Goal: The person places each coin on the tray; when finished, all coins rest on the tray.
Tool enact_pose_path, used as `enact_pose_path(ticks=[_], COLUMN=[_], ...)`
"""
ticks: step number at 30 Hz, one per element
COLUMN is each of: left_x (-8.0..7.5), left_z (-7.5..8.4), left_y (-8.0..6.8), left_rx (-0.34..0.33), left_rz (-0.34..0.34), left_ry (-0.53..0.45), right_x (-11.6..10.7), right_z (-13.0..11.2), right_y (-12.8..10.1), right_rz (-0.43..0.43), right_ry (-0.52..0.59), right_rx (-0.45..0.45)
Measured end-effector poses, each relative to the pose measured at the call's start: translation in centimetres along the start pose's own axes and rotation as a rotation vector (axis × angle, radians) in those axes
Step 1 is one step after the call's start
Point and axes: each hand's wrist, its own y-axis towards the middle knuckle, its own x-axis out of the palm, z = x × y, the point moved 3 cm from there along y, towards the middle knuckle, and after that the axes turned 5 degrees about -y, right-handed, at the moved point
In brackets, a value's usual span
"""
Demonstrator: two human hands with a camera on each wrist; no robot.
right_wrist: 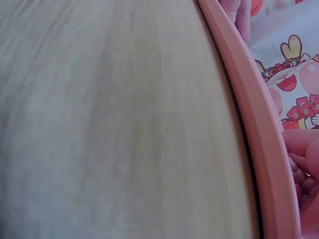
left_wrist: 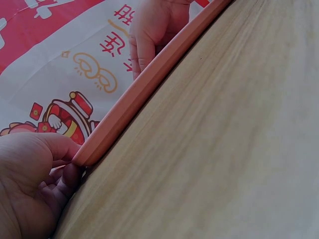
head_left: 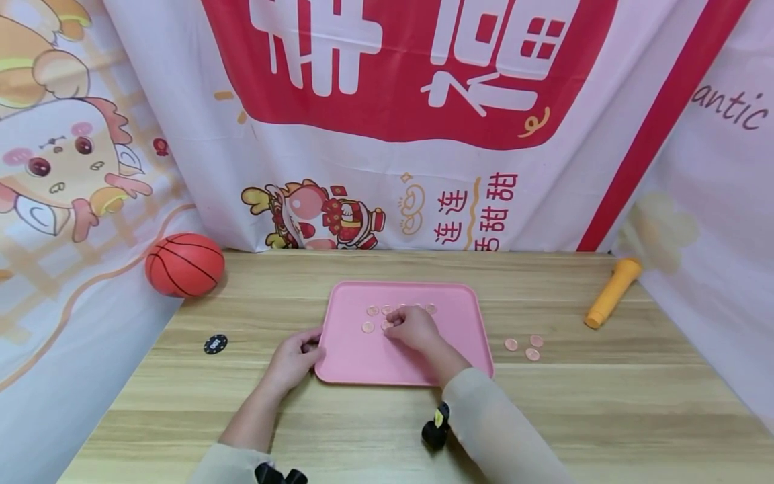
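Note:
A pink tray [head_left: 357,366] lies on the wooden table with several small copper-coloured coins [head_left: 372,310] in two rows on it. My left hand [head_left: 293,361] grips the tray's left edge near the front corner; in the left wrist view, thumb and finger meet at the rim. Over the middle of the tray, my right hand [head_left: 416,328] has thumb and fingertips around a coin [head_left: 386,325] in the front row, beside another coin [head_left: 367,327]. Part of the back row is hidden behind this hand. In the right wrist view, its curled fingers [right_wrist: 304,186] show beyond the rim.
Three more loose coins [head_left: 533,353] lie on the table right of the tray. A black round chip [head_left: 215,344] is at the left, with a red toy basketball [head_left: 185,265] behind it. An orange flashlight-like cylinder [head_left: 613,294] lies far right. Printed cloth [head_left: 387,161] hangs behind the table.

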Motion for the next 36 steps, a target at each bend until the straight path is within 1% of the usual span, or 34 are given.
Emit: enact_pose_path(ticks=[6, 9, 12, 14, 17, 20, 24, 28, 32, 36], left_x=[0.0, -0.1, -0.1, -0.1, -0.1, -0.1, -0.1, -0.1, -0.1, 0.0], left_z=[0.0, 0.0, -0.1, -0.1, -0.1, 0.0, 0.1, 0.1, 0.1, 0.1], left_y=[-0.1, -0.1, -0.1, -0.1, 0.0, -0.1, -0.1, -0.1, -0.1, -0.1], left_rx=[-0.006, -0.01, -0.012, -0.01, -0.008, -0.004, -0.004, -0.003, -0.002, 0.0], left_rz=[0.003, 0.008, 0.01, 0.01, 0.011, 0.01, 0.005, 0.005, 0.005, 0.005], left_ry=[0.002, 0.01, 0.016, 0.015, 0.011, 0.004, 0.003, 0.005, 0.005, 0.003], right_x=[-0.4, -1.3, -2.7, -3.7, -5.4, -7.1, -9.1, -10.7, -12.0, -13.0], right_z=[0.7, 1.1, 1.7, 2.2, 3.1, 4.2, 6.1, 8.2, 9.9, 11.3], right_y=[-0.3, -0.9, -1.6, -2.2, -3.0, -3.8, -4.9, -5.7, -6.4, -7.3], right_rz=[-0.003, 0.003, 0.015, 0.025, 0.064, 0.095, 0.112, 0.132, 0.164, 0.154], right_ry=[0.1, 0.16, 0.192, 0.188, 0.172, 0.159, 0.162, 0.133, 0.098, 0.109], right_rx=[0.033, 0.058, 0.062, 0.059, 0.026, 0.01, 0.045, 0.049, 0.034, 0.067])
